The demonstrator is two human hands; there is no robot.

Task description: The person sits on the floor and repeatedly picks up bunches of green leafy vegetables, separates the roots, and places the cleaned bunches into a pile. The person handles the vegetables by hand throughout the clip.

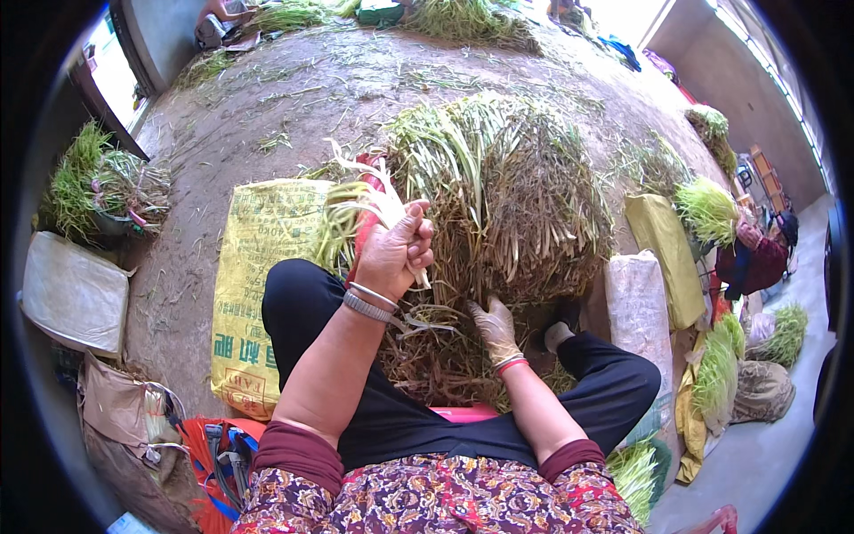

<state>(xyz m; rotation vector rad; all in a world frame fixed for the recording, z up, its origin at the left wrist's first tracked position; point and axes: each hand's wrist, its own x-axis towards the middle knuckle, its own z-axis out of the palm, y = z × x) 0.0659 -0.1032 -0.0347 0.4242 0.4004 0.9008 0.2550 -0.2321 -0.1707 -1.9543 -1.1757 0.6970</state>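
Several pale stalks with light green leaves (pixel 383 200) are gripped in my left hand (pixel 400 250), raised over my left knee; that wrist wears a metal watch band and a bangle. My right hand (pixel 494 327), in a thin translucent glove, reaches down to the lower edge of a big heap of long-leaved plants (pixel 460 160); its fingertips meet the stalks, and whether they grip any I cannot tell. Brown roots and dry leaves hang over the heap's right part. Loose brown trimmings (pixel 440 367) lie between my legs. A red object partly shows behind the held stalks.
A yellow printed sack (pixel 267 233) lies left of my knee. White (pixel 637 300) and yellow sacks (pixel 664 260) lie on the right. A co-worker (pixel 757 253) sits at far right with green plants. Tied bundles (pixel 127 187) stand at left, orange strands (pixel 207 467) below. Another person sits at top left.
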